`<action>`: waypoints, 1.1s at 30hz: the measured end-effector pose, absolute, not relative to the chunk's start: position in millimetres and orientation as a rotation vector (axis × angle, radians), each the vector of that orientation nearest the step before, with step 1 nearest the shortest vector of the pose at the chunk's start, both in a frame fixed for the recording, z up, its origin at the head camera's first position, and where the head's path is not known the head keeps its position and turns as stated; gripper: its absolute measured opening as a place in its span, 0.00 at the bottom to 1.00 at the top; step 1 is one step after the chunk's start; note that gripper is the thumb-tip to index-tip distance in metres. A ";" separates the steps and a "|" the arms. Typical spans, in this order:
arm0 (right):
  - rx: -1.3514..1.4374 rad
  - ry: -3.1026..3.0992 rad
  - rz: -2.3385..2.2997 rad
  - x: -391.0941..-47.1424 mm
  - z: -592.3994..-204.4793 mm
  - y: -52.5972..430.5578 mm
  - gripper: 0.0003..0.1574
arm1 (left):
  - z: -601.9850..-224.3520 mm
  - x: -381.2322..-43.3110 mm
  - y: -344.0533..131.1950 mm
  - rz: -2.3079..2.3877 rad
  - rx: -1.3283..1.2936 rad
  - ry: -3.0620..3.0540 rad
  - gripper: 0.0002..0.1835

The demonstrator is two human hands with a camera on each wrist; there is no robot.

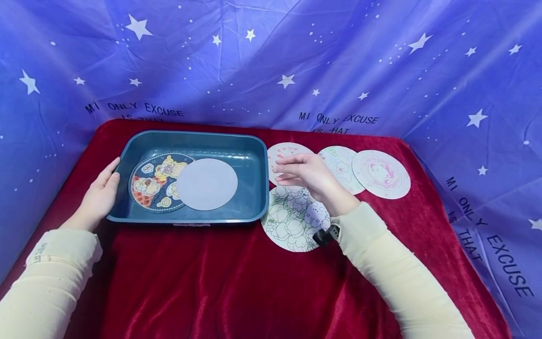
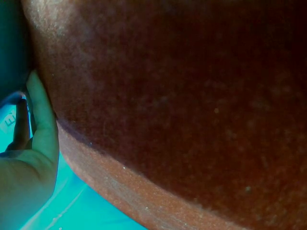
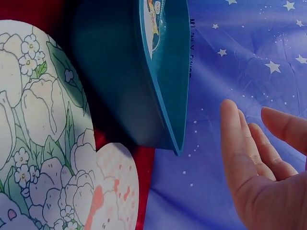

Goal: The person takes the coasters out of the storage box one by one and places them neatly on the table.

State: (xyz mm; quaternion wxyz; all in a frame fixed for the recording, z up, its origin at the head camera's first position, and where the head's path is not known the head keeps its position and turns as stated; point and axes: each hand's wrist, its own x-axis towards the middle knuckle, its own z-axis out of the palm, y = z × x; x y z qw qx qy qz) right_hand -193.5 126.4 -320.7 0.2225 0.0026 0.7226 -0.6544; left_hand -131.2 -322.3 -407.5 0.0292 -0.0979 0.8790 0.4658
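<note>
A dark teal tray [image 1: 247,188] holds two thin round discs. One is a navy disc with cartoon bears [image 1: 144,188]; a plain pale disc [image 1: 207,184] overlaps its right side. My left hand [image 1: 99,195] rests against the tray's left wall, its fingers fairly straight along the outside. Just right of the tray, my right hand [image 1: 311,176] hovers with extended fingers and holds nothing. Beneath and around it lie a pale disc with red print [image 1: 283,150] and a white disc with green-lined flowers [image 1: 288,223]. In the right wrist view, my right hand [image 3: 264,167] is apart from the tray [image 3: 120,81].
Farther right, a disc with faint coloured lines [image 1: 336,157] sits partly under a disc with pink print [image 1: 381,174]. Everything lies on a red velvet cloth [image 1: 203,278]. A blue star-patterned curtain [image 1: 237,66] hangs behind and at the sides.
</note>
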 end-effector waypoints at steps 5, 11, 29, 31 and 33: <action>-0.012 1.985 -1.813 -194.7 -321.3 121.8 0.24 | -407.4 -130.9 -322.7 1.434 -0.303 2.710 0.31; -0.006 1.977 -1.815 -195.9 -321.7 116.0 0.24 | -407.9 -130.6 -323.5 1.429 -0.307 2.711 0.30; -0.019 1.928 -1.788 -200.0 -325.1 103.2 0.25 | -410.0 -130.0 -323.6 1.434 -0.301 2.719 0.31; -0.014 1.923 -1.793 -201.0 -325.4 101.5 0.25 | -409.2 -130.2 -323.2 1.434 -0.300 2.720 0.31; -0.007 1.923 -1.798 -201.9 -325.1 99.7 0.24 | -408.2 -130.5 -323.1 1.437 -0.298 2.716 0.31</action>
